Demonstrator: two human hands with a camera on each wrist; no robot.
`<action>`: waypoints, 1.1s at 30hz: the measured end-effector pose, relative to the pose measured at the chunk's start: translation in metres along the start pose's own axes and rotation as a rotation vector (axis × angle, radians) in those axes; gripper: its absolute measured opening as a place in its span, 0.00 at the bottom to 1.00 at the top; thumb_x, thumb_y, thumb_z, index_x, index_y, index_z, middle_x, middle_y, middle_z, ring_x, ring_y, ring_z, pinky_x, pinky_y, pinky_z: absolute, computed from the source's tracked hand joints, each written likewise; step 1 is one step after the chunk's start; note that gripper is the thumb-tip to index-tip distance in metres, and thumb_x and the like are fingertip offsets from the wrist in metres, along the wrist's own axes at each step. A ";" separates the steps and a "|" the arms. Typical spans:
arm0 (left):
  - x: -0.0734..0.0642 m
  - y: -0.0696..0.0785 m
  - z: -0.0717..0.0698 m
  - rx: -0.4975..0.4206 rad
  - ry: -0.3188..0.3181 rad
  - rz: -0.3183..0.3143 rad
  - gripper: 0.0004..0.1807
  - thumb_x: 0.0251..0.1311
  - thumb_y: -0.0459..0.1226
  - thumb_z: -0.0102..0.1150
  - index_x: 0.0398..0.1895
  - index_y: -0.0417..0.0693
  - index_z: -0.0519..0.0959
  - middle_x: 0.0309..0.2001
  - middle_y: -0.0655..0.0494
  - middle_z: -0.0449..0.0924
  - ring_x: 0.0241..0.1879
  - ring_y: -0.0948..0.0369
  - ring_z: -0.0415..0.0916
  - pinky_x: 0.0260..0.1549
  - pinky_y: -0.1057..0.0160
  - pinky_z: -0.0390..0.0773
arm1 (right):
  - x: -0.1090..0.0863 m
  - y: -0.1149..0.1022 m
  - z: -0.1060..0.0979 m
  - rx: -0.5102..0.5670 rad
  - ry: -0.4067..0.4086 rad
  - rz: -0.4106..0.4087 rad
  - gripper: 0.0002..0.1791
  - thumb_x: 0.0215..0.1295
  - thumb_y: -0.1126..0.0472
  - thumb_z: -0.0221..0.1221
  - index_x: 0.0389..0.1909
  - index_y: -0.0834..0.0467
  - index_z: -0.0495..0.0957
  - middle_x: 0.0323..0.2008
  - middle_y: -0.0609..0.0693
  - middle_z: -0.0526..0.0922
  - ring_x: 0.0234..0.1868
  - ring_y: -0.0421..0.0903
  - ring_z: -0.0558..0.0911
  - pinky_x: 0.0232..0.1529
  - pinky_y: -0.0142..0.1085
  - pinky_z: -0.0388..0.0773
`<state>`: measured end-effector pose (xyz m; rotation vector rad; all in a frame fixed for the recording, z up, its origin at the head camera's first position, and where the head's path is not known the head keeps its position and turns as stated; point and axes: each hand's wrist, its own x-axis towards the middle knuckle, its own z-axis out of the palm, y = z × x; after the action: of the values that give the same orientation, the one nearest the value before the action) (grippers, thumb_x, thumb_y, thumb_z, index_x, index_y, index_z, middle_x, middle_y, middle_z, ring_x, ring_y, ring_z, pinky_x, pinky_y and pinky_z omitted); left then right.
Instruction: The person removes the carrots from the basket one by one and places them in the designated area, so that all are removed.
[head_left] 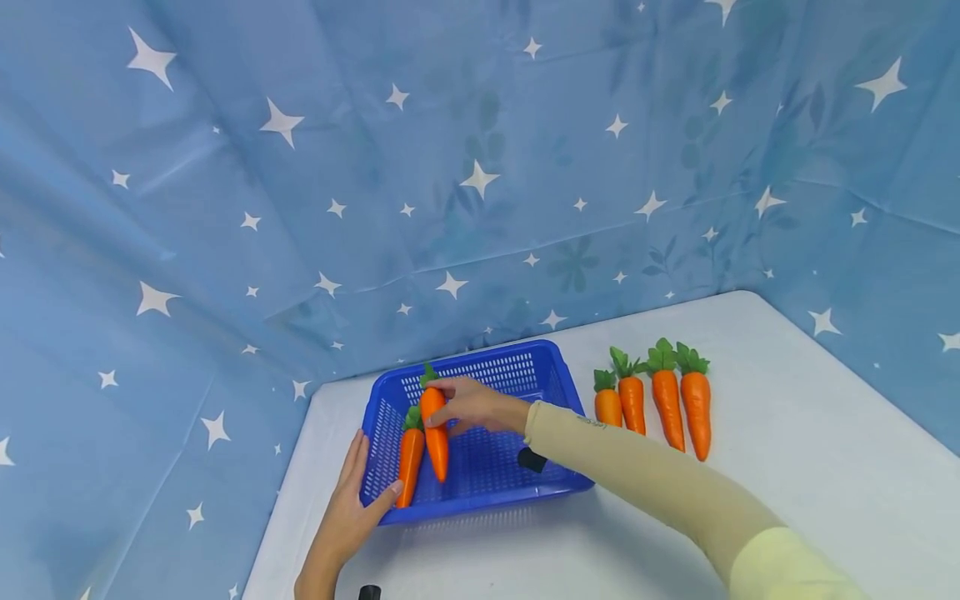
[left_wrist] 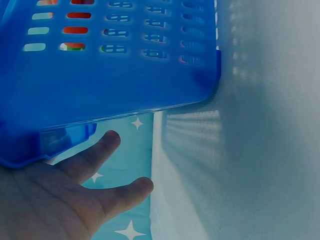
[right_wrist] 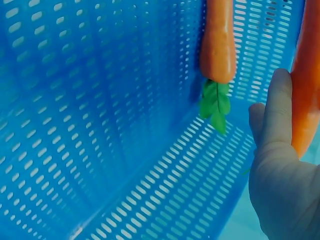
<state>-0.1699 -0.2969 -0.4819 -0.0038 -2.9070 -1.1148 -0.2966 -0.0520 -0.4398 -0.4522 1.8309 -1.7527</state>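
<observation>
In the head view, my right hand [head_left: 474, 403] grips an orange carrot [head_left: 433, 417] with a green leafy top, over the left part of a blue perforated basket [head_left: 491, 502]. Another carrot [head_left: 409, 463] lies inside along the basket's left wall. My left hand [head_left: 347, 518] rests at the basket's front left corner, its thumb at the rim and its fingers along the outer left side. Straight, spread fingers of that hand [left_wrist: 80, 195] show beside the basket wall [left_wrist: 115, 85] in the left wrist view. The right wrist view has the gripped carrot [right_wrist: 306, 85] partly cut off.
Several carrots [head_left: 666, 400] lie in a row on the white table [head_left: 787, 467], right of the basket; the right forearm passes in front of them. A small black object [head_left: 531, 459] appears at the basket's right part. Blue star-patterned cloth [head_left: 480, 233] hangs behind the table.
</observation>
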 end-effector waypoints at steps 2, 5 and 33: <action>0.000 0.000 0.000 0.003 0.002 0.006 0.57 0.69 0.57 0.62 0.88 0.41 0.43 0.87 0.41 0.35 0.82 0.33 0.43 0.68 0.25 0.55 | -0.002 -0.003 -0.003 0.007 -0.007 -0.005 0.40 0.69 0.70 0.69 0.80 0.64 0.66 0.68 0.63 0.76 0.58 0.61 0.84 0.57 0.60 0.82; 0.000 -0.001 -0.001 0.011 0.000 0.008 0.57 0.69 0.58 0.61 0.88 0.42 0.43 0.88 0.41 0.35 0.83 0.33 0.42 0.68 0.26 0.54 | -0.006 -0.006 -0.009 0.015 -0.006 -0.009 0.40 0.69 0.70 0.69 0.80 0.64 0.66 0.68 0.63 0.76 0.58 0.61 0.85 0.57 0.60 0.82; -0.001 0.000 0.000 0.005 0.012 0.029 0.57 0.68 0.56 0.62 0.88 0.39 0.44 0.87 0.40 0.36 0.82 0.33 0.42 0.67 0.25 0.54 | -0.046 -0.025 -0.086 0.079 0.018 -0.070 0.42 0.73 0.68 0.64 0.84 0.61 0.58 0.76 0.64 0.68 0.64 0.62 0.81 0.59 0.55 0.83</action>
<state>-0.1693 -0.2972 -0.4818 -0.0394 -2.8900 -1.0991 -0.3157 0.0423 -0.4084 -0.4753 1.7710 -1.8741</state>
